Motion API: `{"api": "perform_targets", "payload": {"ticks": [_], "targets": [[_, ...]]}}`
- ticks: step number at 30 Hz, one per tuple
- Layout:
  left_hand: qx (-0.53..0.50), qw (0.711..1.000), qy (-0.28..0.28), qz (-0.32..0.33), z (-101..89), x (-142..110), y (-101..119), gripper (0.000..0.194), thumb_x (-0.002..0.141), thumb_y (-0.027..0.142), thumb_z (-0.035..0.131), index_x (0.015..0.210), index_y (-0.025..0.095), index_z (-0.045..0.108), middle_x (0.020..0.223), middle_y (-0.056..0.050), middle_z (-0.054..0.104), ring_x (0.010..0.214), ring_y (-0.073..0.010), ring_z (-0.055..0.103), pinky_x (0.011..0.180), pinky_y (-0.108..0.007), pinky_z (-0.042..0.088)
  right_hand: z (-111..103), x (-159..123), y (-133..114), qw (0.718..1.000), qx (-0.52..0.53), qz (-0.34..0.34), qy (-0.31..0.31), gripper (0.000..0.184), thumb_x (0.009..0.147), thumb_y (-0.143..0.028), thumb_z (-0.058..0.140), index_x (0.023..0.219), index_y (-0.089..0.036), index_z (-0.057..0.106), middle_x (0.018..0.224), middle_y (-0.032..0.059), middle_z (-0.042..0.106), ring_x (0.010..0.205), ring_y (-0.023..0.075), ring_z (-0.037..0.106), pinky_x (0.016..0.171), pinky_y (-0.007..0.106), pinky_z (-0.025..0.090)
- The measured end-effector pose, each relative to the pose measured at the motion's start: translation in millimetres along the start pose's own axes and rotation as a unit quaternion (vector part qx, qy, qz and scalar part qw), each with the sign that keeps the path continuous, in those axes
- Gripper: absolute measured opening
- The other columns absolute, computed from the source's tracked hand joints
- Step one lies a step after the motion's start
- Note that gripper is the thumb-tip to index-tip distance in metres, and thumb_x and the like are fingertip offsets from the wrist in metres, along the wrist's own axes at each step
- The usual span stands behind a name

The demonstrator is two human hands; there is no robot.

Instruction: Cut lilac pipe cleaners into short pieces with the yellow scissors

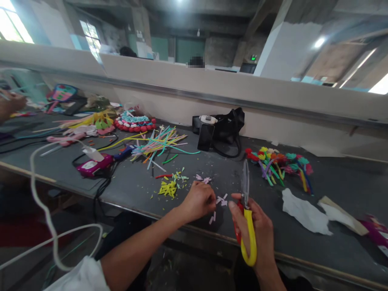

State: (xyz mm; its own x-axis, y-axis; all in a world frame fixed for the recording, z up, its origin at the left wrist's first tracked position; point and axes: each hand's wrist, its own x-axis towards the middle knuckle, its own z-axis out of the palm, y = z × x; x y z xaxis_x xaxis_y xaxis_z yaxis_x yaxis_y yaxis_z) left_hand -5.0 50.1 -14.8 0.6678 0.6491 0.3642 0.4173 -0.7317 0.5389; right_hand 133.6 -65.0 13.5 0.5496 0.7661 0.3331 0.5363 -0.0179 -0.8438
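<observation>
A pair of scissors [249,230] with yellow and red handles is in my right hand [262,226], its metal blades pointing up and away from me. My left hand [198,202] rests low over the table with its fingers curled together; whatever they pinch, if anything, is hidden. Between the two hands lie short lilac cut pieces [223,201], and a few more sit just past my left knuckles. A small heap of yellow cut pieces [167,188] is left of that hand, with pale green bits [181,176] and a red strip [163,176] beside it.
Long multicoloured strips [163,141] are piled farther back. A magenta box [95,165] and white cable [36,182] lie left. A black bag [232,127] and phone [206,136] stand against the partition. Colourful flowers [279,159] and crumpled tissue [304,212] lie right. Another person's hand [10,104] shows far left.
</observation>
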Motion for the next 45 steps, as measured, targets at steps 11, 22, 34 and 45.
{"api": "perform_targets", "payload": {"ticks": [11, 22, 34, 45], "targets": [[-0.313, 0.942, -0.001, -0.118, -16.7, -6.3, 23.3, 0.008, 0.07, 0.019, 0.059, 0.068, 0.014, 0.065, 0.065, 0.002, 0.059, 0.064, -0.0105, 0.051, 0.061, -0.02, 0.039, 15.6, -1.2, 1.2, 0.997, 0.019, 0.053, -0.062, 0.053, 0.078, -0.053, 0.063, 0.117, -0.017, 0.062, 0.079, 0.0036, 0.071, 0.056, 0.0154, 0.063, 0.053, 0.024, 0.047], [-0.279, 0.957, -0.019, -0.078, -18.3, -9.0, 28.0, 0.005, 0.065, 0.016, 0.063, 0.068, 0.017, 0.067, 0.067, 0.001, 0.062, 0.065, -0.0128, 0.054, 0.066, -0.022, 0.041, 16.3, -0.7, 1.3, 0.999, -0.031, -0.025, -0.03, 0.034, 0.08, -0.042, 0.058, 0.104, -0.018, 0.065, 0.086, 0.0042, 0.068, 0.065, 0.0161, 0.063, 0.061, 0.025, 0.049], [-0.654, 0.706, 0.174, -0.209, -37.7, -0.9, 21.2, 0.005, 0.064, 0.018, 0.071, 0.067, 0.015, 0.068, 0.064, 0.001, 0.059, 0.065, -0.0098, 0.051, 0.07, -0.024, 0.039, 21.0, -16.1, -3.1, 0.986, -0.089, -0.11, -0.084, 0.033, 0.089, -0.048, 0.052, 0.103, -0.019, 0.061, 0.089, 0.0033, 0.07, 0.074, 0.0157, 0.068, 0.068, 0.023, 0.049], [-0.706, 0.653, 0.191, -0.197, -42.6, -3.1, 28.1, 0.009, 0.065, 0.019, 0.072, 0.067, 0.014, 0.064, 0.066, 0.001, 0.058, 0.064, -0.0098, 0.051, 0.069, -0.025, 0.039, 38.7, -31.4, 9.1, 0.97, -0.142, -0.177, -0.089, 0.035, 0.09, -0.048, 0.054, 0.105, -0.017, 0.062, 0.092, 0.0066, 0.072, 0.07, 0.0162, 0.068, 0.056, 0.022, 0.048]]}}
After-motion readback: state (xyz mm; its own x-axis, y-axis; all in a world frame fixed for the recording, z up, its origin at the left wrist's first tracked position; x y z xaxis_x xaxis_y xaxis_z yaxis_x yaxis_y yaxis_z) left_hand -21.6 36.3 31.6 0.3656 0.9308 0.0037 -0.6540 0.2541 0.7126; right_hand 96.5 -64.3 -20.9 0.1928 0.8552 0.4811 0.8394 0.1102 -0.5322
